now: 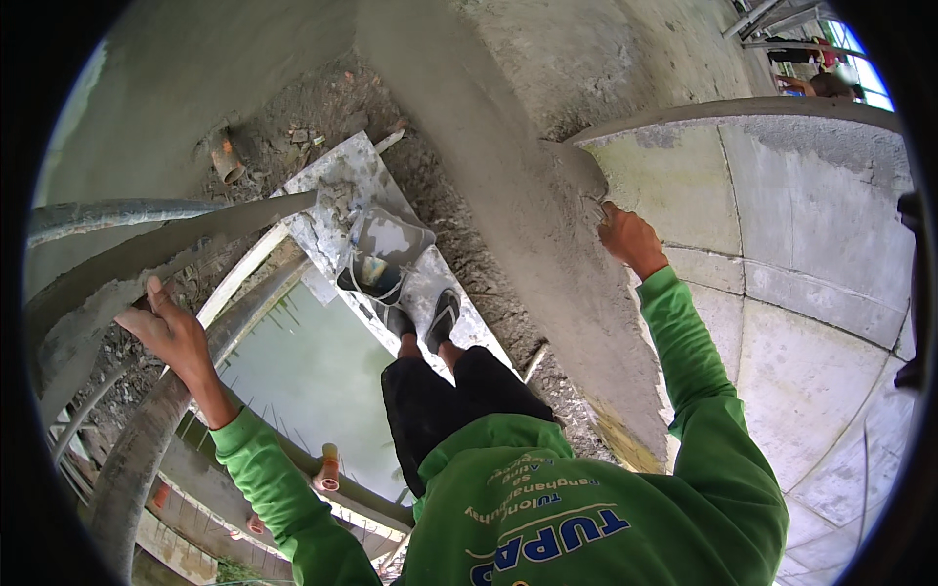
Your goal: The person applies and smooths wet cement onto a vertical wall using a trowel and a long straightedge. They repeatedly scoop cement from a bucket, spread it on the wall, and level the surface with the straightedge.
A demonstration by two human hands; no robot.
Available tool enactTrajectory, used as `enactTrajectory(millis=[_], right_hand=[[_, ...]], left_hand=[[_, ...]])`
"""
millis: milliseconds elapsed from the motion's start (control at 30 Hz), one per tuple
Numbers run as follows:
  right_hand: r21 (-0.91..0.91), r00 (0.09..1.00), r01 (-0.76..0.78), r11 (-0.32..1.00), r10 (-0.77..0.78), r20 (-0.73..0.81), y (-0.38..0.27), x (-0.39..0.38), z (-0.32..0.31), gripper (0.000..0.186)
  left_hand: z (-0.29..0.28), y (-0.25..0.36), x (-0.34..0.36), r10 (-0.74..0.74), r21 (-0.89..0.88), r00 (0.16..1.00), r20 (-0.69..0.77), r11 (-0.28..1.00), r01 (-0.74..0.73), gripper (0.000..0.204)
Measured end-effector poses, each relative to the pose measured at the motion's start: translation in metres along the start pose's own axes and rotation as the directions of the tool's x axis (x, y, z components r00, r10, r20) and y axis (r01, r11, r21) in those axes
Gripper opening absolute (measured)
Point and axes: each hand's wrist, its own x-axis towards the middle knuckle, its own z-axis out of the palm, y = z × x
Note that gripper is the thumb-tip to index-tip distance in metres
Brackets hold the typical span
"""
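Wall (547, 244) of wet grey cement runs from twelve o'clock down to five o'clock through the middle of the view. Left of it, at about ten o'clock, a mortar-smeared board (337, 186) lies on rubble, with a square bucket (386, 252) on it just above the person's sandalled feet. The right hand (630, 237), at two o'clock, is closed on a trowel (584, 181) pressed against the wall's edge; its handle is hard to make out. The left hand (168, 327), at nine o'clock, grips a cement-caked pipe (147, 249), fingers wrapped over it.
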Motion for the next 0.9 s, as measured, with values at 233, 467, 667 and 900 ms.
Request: enactTrajectory(millis=[233, 467, 667, 900], right_hand=[[0.007, 1.0, 0.015, 1.0, -0.015, 0.014, 0.003, 0.008, 0.003, 0.048], [-0.006, 0.998, 0.036, 0.999, -0.036, 0.055, 0.0, 0.004, -0.019, 0.046], [-0.001, 0.997, 0.034, 0.999, -0.034, 0.064, 0.002, 0.02, -0.009, 0.048], [-0.03, 0.985, 0.037, 0.999, -0.031, 0.168, 0.006, 0.009, -0.025, 0.048]], left_hand=[[0.0, 0.021, 0.0, -0.085, -0.132, 0.996, 0.011, 0.988, 0.086, 0.05], [0.002, 0.012, -0.003, -0.006, 0.026, 0.999, -0.032, 1.0, 0.007, 0.046], [0.002, 0.008, -0.002, 0.009, 0.154, 1.0, -0.026, 0.988, -0.005, 0.049], [0.002, 0.036, -0.001, -0.104, -0.071, 0.993, -0.056, 0.992, 0.1, 0.047]])
